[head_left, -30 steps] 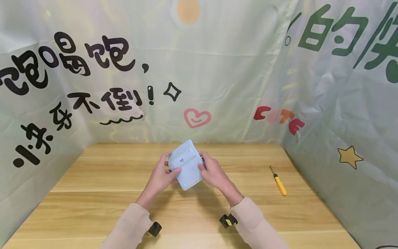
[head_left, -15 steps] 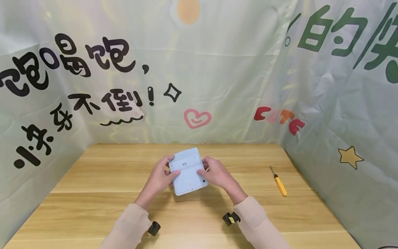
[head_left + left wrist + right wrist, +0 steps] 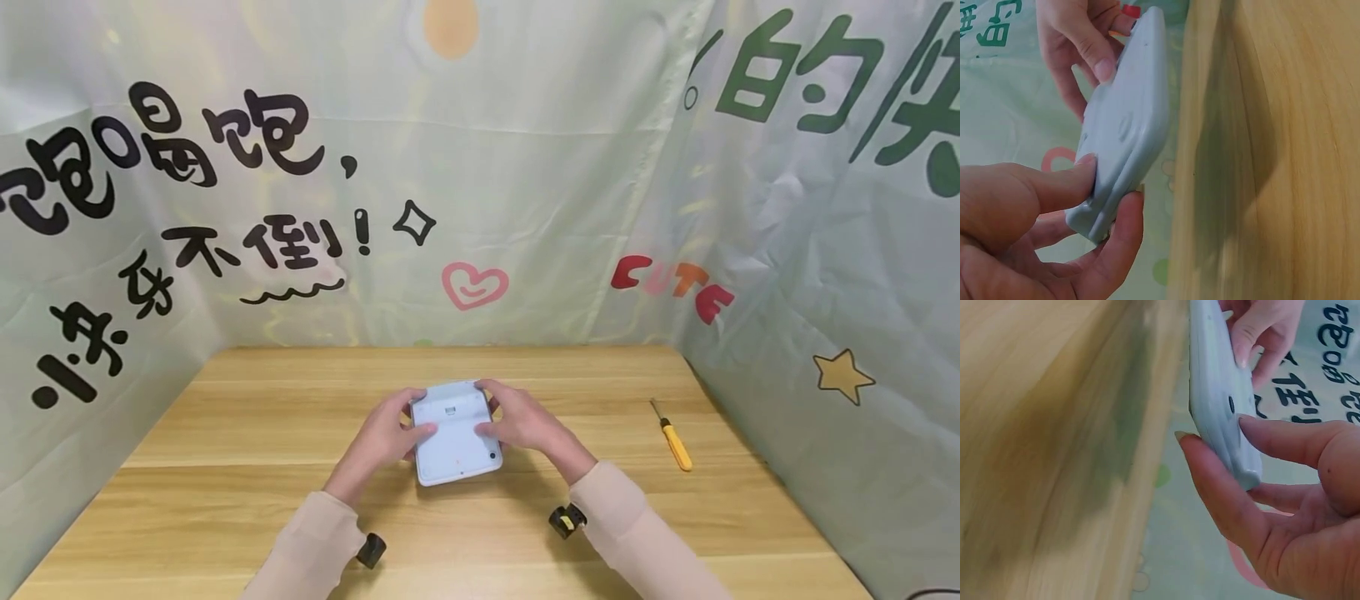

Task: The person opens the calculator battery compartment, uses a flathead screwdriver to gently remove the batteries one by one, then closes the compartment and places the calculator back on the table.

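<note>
A pale blue, flat plastic device (image 3: pixel 456 454), shaped like a desk calculator, is held above the table with its back toward me. A small printed label (image 3: pixel 450 410) sits on its upper part, and a dark round spot (image 3: pixel 492 456) shows near the lower right corner. My left hand (image 3: pixel 386 429) grips the left edge, thumb on the back and fingers underneath. On the opposite edge my right hand (image 3: pixel 521 417) holds it the same way. The left wrist view shows a round foot (image 3: pixel 1125 125) on the casing. The front face is hidden.
A screwdriver (image 3: pixel 675 443) with a yellow handle lies on the right side of the wooden table (image 3: pixel 247 475). Printed cloth (image 3: pixel 540 192) hangs behind the table and along both sides. Black wrist cameras sit near both sleeves.
The device has come down and toward me, turning from a steep slant to nearly straight with its back facing me. Both hands keep their grip; the screwdriver lies where it was.
</note>
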The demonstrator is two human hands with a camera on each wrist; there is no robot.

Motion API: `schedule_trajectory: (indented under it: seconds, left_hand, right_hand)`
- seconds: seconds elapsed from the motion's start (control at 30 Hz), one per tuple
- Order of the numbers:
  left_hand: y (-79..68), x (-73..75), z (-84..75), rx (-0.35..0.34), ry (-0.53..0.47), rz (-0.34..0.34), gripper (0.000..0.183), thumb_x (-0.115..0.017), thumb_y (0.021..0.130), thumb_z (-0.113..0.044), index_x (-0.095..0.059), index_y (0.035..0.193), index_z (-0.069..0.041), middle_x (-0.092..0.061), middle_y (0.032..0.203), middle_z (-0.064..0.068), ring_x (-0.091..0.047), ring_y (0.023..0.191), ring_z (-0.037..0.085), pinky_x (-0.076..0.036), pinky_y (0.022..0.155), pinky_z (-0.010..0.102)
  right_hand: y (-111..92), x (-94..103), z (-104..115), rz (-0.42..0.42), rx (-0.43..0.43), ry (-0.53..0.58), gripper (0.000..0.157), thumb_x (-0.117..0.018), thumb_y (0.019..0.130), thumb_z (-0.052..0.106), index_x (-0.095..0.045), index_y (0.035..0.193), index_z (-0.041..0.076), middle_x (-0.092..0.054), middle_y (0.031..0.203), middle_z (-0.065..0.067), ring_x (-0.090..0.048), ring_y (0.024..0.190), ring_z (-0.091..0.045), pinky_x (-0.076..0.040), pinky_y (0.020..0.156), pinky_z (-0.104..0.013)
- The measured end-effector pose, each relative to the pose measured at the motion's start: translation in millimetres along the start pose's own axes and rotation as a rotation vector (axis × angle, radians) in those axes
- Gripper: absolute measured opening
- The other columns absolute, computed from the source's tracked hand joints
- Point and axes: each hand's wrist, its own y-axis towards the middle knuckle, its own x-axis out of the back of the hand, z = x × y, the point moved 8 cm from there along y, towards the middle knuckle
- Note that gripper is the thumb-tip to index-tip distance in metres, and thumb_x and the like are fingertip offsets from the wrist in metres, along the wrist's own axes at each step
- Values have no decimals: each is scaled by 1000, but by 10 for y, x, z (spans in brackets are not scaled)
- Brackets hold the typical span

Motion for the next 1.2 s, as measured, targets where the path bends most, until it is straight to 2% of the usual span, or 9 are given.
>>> schedule_trajectory:
  seconds: [0.1, 0.3, 0.5, 0.67, 0.87, 0.97, 1.2]
  left_hand:
    - [-9, -13, 5, -1, 18, 15, 60, -75, 94, -8, -51, 149, -7, -58, 117, 20, -65, 78, 21, -62, 63, 34]
    - [-20, -64, 32, 1, 50, 40, 55, -76, 93, -8, -56, 144, -5, -59, 114, 20, -65, 69, 22, -62, 61, 36]
    - [-21, -116, 34, -8, 45, 46, 54, -77, 92, -6, -57, 142, -3, -60, 111, 21, -65, 65, 26, -61, 58, 36]
    - [-13, -150, 73, 14, 33, 27, 55, -77, 91, -6, -58, 142, -5, -61, 112, 21, -65, 65, 24, -62, 59, 35]
    - [14, -193, 109, 48, 33, 22, 67, -78, 91, -7, -46, 149, 4, -61, 119, 24, -66, 66, 19, -62, 60, 33]
    - [33, -208, 118, 64, 36, 20, 63, -78, 91, -7, -49, 145, 7, -63, 119, 24, -67, 66, 19, -62, 60, 31]
    - [70, -223, 120, 78, 27, 23, 42, -77, 91, -6, -64, 130, 4, -64, 115, 19, -67, 69, 18, -61, 59, 28]
  right_hand:
    - [16, -32, -58, 35, -8, 45, 63, -73, 94, 3, -46, 151, 5, -62, 113, -23, -67, 69, -21, -64, 62, -44]
    - [21, -100, -182, 77, -34, 118, 63, -73, 94, 2, -46, 151, 4, -60, 112, -21, -69, 66, -21, -64, 59, -40]
    - [28, -139, -270, 45, -46, 88, 60, -73, 95, 6, -46, 148, 0, -62, 109, -21, -68, 65, -21, -62, 55, -35]
    - [48, -158, -343, 29, -86, 79, 57, -70, 98, 9, -45, 146, -9, -65, 101, -19, -68, 63, -20, -62, 56, -34]
    - [68, -153, -393, 31, -113, 61, 43, -70, 98, 10, -57, 133, -11, -67, 85, -14, -68, 62, -19, -62, 56, -31]
    - [65, -144, -395, 33, -122, 56, 43, -70, 98, 10, -57, 133, -12, -67, 85, -13, -68, 63, -19, -62, 57, -31]
    - [71, -123, -417, 34, -155, 48, 47, -71, 98, 12, -55, 135, -13, -66, 90, -14, -69, 65, -19, -62, 58, -31]
